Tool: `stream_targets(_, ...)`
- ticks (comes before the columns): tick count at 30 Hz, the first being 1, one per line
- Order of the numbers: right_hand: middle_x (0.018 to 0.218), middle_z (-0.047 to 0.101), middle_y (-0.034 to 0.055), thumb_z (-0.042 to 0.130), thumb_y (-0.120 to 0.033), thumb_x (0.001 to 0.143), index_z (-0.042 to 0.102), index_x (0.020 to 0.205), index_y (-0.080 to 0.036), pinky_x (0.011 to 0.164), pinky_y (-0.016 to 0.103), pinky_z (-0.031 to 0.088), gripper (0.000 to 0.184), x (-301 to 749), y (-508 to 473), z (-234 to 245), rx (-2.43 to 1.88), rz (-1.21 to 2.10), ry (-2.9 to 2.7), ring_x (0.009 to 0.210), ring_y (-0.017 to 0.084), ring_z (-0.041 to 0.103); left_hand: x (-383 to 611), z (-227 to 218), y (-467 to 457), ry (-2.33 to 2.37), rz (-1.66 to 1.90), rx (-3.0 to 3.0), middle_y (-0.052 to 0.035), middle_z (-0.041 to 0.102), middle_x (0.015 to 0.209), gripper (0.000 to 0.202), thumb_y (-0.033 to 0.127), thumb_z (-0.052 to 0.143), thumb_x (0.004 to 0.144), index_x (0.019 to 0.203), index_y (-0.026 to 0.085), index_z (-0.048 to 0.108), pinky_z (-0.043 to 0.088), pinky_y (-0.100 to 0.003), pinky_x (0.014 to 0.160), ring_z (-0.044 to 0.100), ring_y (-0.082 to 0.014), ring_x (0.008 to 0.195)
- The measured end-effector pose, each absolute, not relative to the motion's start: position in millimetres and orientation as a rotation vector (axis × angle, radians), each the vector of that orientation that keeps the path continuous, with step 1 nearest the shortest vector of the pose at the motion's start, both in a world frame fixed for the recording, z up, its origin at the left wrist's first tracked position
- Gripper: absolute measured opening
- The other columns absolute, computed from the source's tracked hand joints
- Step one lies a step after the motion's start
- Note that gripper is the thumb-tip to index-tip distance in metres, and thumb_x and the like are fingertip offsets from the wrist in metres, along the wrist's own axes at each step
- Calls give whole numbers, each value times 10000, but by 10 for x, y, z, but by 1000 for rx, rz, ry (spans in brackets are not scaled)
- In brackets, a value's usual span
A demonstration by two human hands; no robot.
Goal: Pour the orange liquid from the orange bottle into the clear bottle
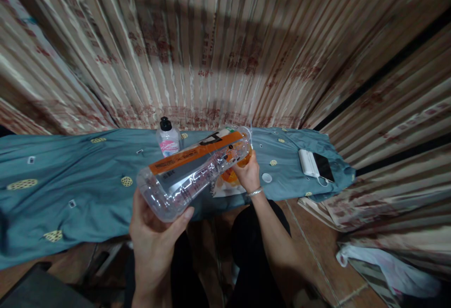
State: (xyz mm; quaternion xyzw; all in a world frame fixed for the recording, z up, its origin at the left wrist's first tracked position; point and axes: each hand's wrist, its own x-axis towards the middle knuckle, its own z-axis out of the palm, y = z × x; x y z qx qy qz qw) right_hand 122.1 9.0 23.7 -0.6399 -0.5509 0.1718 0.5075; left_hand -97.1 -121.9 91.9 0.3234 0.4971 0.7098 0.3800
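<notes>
My left hand (155, 237) is wrapped around the base of a large clear plastic bottle (183, 183) with an orange and grey label. The bottle is tilted, with its neck end to the upper right. My right hand (248, 172), a bracelet on its wrist, is closed below the neck end around an orange see-through object (245, 160). Most of that object is hidden behind the bottle and my fingers. Under it, on the cloth, lies a white and orange packet (227, 189), partly covered. A small clear round lid (267, 177) rests right of my right hand.
A clear bottle with black cap and pink label (169, 141) stands behind the large bottle. At the right, a white power bank (308, 163) is cabled to a dark phone (323, 167). Teal patterned cloth (95, 172) covers the surface. Striped curtains (218, 40) hang close behind.
</notes>
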Motion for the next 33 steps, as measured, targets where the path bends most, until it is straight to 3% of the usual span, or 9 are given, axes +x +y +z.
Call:
stream_targets(11,998,774,88,840,-486,691,561,1128,-227,787,405,615,579,1208,85,245,-1527,425,-1314,908,307,767,-981,904,-1225,1246,1830,840,-68,788,1139,761,242,1013,591,1278,189,690,635,-329,901,765,-202,926)
stream_targets(28,1001,777,81,875,-449,680,564,1119,-227,775,397,627,582,1203,75,280,-1538,448,-1302,896,296,771,-972,920,-1222,1248,1833,822,-55,789,1113,790,248,1014,588,1303,197,681,613,-343,962,764,-192,903)
stream_targets(33,1013,779,92,891,-423,668,567,1137,-209,793,402,629,609,1201,78,281,-1548,466,-1296,914,307,776,-973,909,-1215,1255,1844,834,-63,778,1161,768,255,1015,583,1279,205,694,627,-294,872,758,-196,946)
